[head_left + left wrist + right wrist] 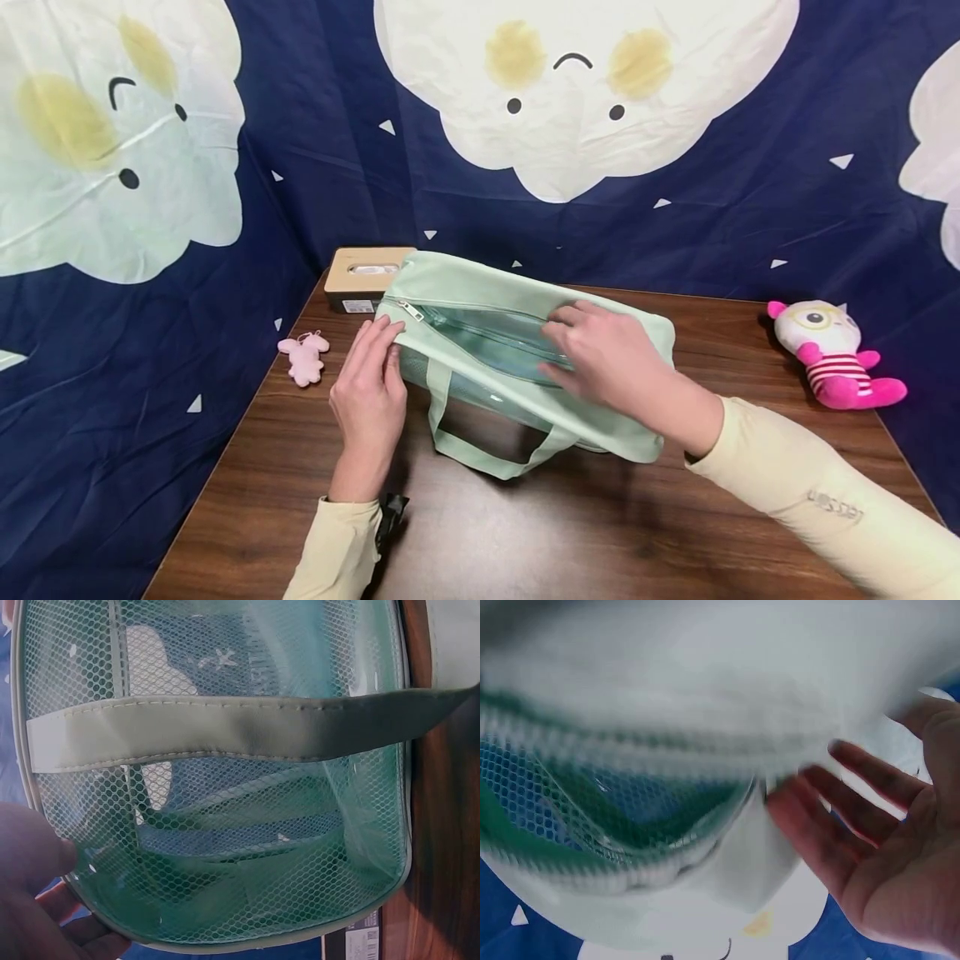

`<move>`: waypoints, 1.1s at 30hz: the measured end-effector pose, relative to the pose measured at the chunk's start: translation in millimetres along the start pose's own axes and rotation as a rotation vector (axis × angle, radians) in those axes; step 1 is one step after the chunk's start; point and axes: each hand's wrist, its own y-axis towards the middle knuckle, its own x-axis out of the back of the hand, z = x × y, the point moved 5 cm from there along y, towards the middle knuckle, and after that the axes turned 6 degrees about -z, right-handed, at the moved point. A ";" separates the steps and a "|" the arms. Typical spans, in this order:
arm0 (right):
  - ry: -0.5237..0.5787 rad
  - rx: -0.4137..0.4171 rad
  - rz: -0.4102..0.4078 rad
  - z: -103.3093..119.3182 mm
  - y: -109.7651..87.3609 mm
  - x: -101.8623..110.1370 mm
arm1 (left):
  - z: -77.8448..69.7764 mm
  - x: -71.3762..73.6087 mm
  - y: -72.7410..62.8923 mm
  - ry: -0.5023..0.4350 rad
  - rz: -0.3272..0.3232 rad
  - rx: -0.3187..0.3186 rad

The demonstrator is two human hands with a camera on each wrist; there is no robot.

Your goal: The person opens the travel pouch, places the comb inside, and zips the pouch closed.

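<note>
cream sleeves (772,475) — grey lettering (835,504) — black strap (389,518), perhaps

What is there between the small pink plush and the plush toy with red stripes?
The mint-green bag lies between them, with the left hand and right hand at it. The head view shows this.

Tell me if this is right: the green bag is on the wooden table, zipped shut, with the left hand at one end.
Not zipped shut: the head view shows the green bag gaping open. It is on the wooden table, left hand at one end.
</note>
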 end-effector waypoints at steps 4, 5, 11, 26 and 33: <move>0.219 -0.084 0.083 -6.4 11.5 4.8 | -0.1 -0.7 0.8 -0.007 0.001 -0.003; 0.271 -0.090 0.102 -6.5 15.4 4.1 | -0.1 -0.9 1.1 -0.006 0.001 -0.003; 0.518 -0.093 0.223 -0.3 42.2 -10.7 | -0.4 -2.0 0.7 0.001 0.006 0.005; 0.935 -0.555 0.667 8.5 94.7 -60.4 | -0.5 -2.3 0.6 -0.031 0.001 0.029; 1.002 -0.648 0.687 18.2 110.4 -78.2 | -0.1 -2.4 0.0 -0.055 -0.006 0.053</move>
